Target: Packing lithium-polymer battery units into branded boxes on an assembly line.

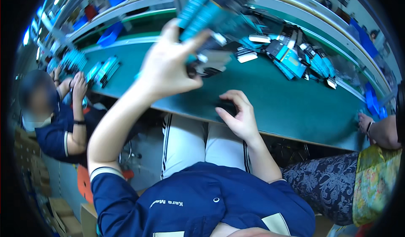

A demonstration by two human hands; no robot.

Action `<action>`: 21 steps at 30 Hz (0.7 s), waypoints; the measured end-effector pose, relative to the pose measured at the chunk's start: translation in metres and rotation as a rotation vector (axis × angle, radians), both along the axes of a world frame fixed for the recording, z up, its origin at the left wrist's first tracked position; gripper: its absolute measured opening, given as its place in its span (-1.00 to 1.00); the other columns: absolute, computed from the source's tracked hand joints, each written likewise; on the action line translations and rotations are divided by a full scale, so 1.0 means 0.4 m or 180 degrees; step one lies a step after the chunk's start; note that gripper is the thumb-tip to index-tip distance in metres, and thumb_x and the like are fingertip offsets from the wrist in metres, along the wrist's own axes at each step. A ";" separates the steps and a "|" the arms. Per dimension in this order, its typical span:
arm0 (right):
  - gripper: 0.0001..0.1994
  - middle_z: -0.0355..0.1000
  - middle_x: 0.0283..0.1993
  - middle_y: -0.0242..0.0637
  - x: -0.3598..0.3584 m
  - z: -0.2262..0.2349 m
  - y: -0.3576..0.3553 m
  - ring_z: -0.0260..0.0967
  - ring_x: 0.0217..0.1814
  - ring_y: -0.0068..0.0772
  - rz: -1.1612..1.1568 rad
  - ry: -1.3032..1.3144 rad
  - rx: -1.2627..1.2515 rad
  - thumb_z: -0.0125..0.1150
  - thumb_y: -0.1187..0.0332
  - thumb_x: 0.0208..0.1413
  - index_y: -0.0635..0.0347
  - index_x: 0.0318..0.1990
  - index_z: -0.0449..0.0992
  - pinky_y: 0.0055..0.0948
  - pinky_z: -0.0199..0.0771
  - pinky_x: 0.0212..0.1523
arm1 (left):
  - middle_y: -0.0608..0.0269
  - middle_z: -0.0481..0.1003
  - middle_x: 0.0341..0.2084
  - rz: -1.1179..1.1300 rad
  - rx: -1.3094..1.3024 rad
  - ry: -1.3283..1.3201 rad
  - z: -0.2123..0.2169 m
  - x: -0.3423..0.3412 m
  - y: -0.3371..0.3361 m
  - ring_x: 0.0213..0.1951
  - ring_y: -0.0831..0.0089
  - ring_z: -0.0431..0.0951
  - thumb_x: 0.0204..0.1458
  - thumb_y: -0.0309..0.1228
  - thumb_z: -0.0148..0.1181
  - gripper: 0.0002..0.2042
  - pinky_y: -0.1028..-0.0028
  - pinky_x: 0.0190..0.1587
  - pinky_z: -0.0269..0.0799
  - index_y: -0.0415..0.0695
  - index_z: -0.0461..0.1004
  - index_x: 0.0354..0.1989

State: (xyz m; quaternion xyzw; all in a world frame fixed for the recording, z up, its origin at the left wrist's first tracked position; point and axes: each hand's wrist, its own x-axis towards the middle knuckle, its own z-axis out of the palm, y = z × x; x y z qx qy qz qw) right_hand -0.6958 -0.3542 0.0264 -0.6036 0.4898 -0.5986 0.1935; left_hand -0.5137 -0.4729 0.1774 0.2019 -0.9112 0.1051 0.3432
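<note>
My left hand is raised over the table, its fingers wrapped round several flat teal-and-black cartons. Motion smears the cartons, so their exact number cannot be told. More black-and-white carton ends show beside its fingers; whether they are in its grip is unclear. Near the table's front edge, my right hand holds nothing, its fingers curved and thumb apart. Beyond it to the right, a loose heap of teal, black and white cartons lies on the green tabletop.
Bundles of teal cartons lie at the left, near a seated person. At the right edge another person's forearm rests by the table. Metal rails and blue bins run along the back.
</note>
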 end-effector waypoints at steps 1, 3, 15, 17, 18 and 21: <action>-0.68 0.43 -0.09 -0.11 -0.021 -0.001 0.012 0.43 -0.04 -0.15 -0.0060 -0.0194 0.0186 0.39 0.40 -0.09 0.27 -0.14 0.54 -0.35 0.42 -0.03 | -0.22 0.25 0.11 -0.0136 -0.0047 -0.0172 -0.030 -0.076 -0.033 0.11 -0.19 0.33 -0.53 -0.37 0.40 -0.21 0.16 0.10 0.39 0.09 0.46 0.14; -0.71 0.42 -0.09 -0.17 -0.059 -0.008 0.030 0.43 -0.05 -0.29 -0.0215 -0.0258 0.0160 0.37 0.44 -0.05 0.28 -0.14 0.54 -0.43 0.41 -0.02 | -0.21 0.09 0.28 -0.0109 -0.0306 -0.0711 -0.083 -0.199 -0.097 0.26 -0.20 0.18 -0.50 -0.39 0.43 -0.26 0.02 0.16 0.33 0.16 0.50 0.10; -0.66 0.32 0.06 -0.08 -0.222 0.014 0.056 0.28 0.14 -0.07 -0.2834 0.1167 -0.0081 0.40 0.49 -0.13 0.20 -0.13 0.49 -0.22 0.29 0.16 | 0.01 0.10 0.35 -0.0887 -0.0425 0.0030 -0.270 -0.235 -0.231 0.38 -0.08 0.02 -0.41 0.04 0.52 -0.12 -0.17 0.35 -0.09 0.23 0.35 0.25; -0.41 0.17 0.22 -0.01 -0.240 0.009 0.037 0.13 0.27 0.05 -0.2941 0.1359 0.0118 0.45 0.43 -0.16 0.17 0.07 0.31 -0.11 0.16 0.26 | 0.04 0.13 0.33 -0.0863 -0.0037 -0.0134 -0.282 -0.219 -0.253 0.38 -0.05 0.04 -0.41 0.06 0.51 -0.12 -0.15 0.35 -0.08 0.21 0.36 0.24; -0.35 0.12 0.25 0.02 -0.245 0.005 0.027 0.08 0.30 0.09 -0.2968 0.1485 0.0185 0.46 0.43 -0.17 0.17 0.12 0.26 -0.09 0.13 0.29 | 0.03 0.09 0.35 -0.1000 0.0143 -0.0216 -0.287 -0.213 -0.264 0.39 -0.06 0.00 -0.41 0.10 0.50 -0.08 -0.14 0.37 -0.12 0.19 0.32 0.27; -0.27 0.04 0.31 0.06 -0.258 -0.002 0.000 0.02 0.35 0.16 -0.3025 0.1771 0.0269 0.47 0.42 -0.19 0.17 0.18 0.20 -0.05 0.08 0.33 | 0.04 0.03 0.38 -0.1175 0.0358 -0.0359 -0.303 -0.209 -0.282 0.41 -0.07 -0.05 -0.41 0.14 0.48 -0.04 -0.16 0.37 -0.17 0.18 0.27 0.31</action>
